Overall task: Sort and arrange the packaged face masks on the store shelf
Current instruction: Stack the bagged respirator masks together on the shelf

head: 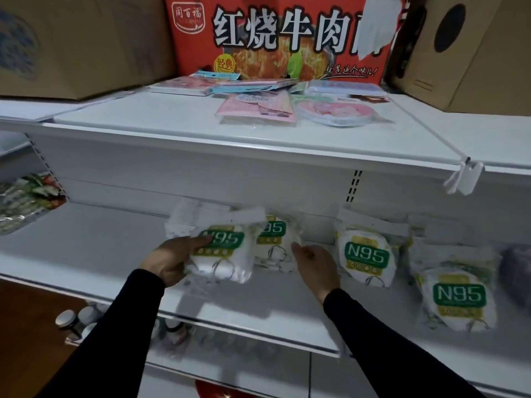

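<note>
Several white N95 mask packs with green labels lie on the middle white shelf (115,254). My left hand (172,259) grips the leftmost pack (224,254) from its left side, thumb on the label. A second pack (275,242) lies partly under it. My right hand (313,265) hovers beside that second pack with loosely curled fingers, holding nothing. Two more packs (365,257) (457,297) lie to the right. Pink and blue mask packs (258,107) lie scattered on the top shelf.
A red noodle carton (287,35) and brown cardboard boxes (71,44) stand at the back of the top shelf. Foil snack packs (26,199) sit at the left. Small jars (74,320) stand on the lower shelf. A purple item (517,268) lies at the far right.
</note>
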`<state>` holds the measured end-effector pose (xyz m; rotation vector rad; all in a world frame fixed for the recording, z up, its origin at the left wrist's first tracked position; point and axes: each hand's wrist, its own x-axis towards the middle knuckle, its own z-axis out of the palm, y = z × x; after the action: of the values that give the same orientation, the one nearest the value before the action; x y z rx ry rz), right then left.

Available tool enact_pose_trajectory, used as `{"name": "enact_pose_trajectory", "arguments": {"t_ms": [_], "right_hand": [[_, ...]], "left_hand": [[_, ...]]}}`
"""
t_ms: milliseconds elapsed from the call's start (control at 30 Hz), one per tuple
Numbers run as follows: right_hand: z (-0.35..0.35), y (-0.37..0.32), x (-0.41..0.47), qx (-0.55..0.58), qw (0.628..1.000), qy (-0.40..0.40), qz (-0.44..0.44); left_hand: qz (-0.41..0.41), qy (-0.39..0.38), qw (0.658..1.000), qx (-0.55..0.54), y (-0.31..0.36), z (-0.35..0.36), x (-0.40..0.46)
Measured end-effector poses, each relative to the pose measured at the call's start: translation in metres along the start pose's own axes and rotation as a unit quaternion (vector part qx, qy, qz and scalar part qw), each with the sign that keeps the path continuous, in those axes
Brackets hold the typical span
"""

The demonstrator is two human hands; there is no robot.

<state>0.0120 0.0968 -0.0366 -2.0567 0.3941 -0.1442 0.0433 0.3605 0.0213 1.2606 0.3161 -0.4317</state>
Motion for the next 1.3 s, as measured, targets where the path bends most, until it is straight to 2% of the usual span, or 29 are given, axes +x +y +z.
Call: {"name": "enact_pose_trajectory", "arguments": {"t_ms": [100, 233, 267, 400, 500, 567, 633, 700, 833, 900, 1000, 1133, 1233, 1300], "right_hand": [[0.015, -0.004, 0.03, 0.001, 1.0, -0.008, 0.023], [0.032, 0.0, 0.052, -0.115, 0.993, -0.02, -0.003], [0.033, 0.001, 0.053, -0.11, 0.994, -0.015, -0.011], [0.034, 0.006, 0.046, 0.03, 0.998, -0.009, -0.045], [0.026, 0.006, 0.037, 0.159, 0.986, -0.042, -0.01], [0.02, 0.012, 0.036, 0.235, 0.968, -0.091, 0.008], [0.011, 0.018, 0.03, 0.285, 0.948, -0.14, 0.028], [-0.003, 0.015, 0.02, 0.322, 0.934, -0.153, 0.024], [-0.044, 0.025, 0.003, 0.37, 0.915, -0.15, 0.058], [-0.07, 0.038, -0.005, 0.343, 0.93, -0.118, 0.064], [-0.104, 0.061, -0.016, 0.196, 0.976, -0.093, 0.037], [-0.134, 0.088, -0.028, 0.134, 0.99, 0.003, 0.048], [-0.134, 0.105, -0.03, 0.028, 0.996, 0.071, 0.044], [-0.129, 0.114, -0.028, -0.022, 0.995, 0.088, 0.033]], "left_hand": [[0.039, 0.011, 0.996, -0.075, -0.002, 0.011, 0.022], [0.035, 0.007, 0.996, -0.08, -0.017, 0.029, 0.043], [0.031, 0.002, 0.997, -0.072, -0.021, 0.032, 0.046], [0.027, -0.013, 0.998, -0.061, -0.035, 0.04, 0.057], [0.036, -0.023, 0.997, -0.067, -0.041, 0.044, 0.06], [0.049, -0.035, 0.996, -0.066, -0.042, 0.047, 0.061], [0.063, -0.062, 0.994, -0.062, -0.041, 0.054, 0.058], [0.072, -0.092, 0.992, -0.05, -0.04, 0.067, 0.053], [0.124, -0.081, 0.989, 0.016, -0.044, 0.1, 0.049], [0.15, -0.07, 0.985, 0.048, -0.052, 0.122, 0.044], [0.166, -0.1, 0.976, 0.1, -0.075, 0.159, 0.037], [0.158, -0.182, 0.958, 0.157, -0.113, 0.2, 0.036], [0.149, -0.163, 0.958, 0.185, -0.139, 0.214, 0.041], [0.152, -0.147, 0.959, 0.188, -0.15, 0.217, 0.046]]}}
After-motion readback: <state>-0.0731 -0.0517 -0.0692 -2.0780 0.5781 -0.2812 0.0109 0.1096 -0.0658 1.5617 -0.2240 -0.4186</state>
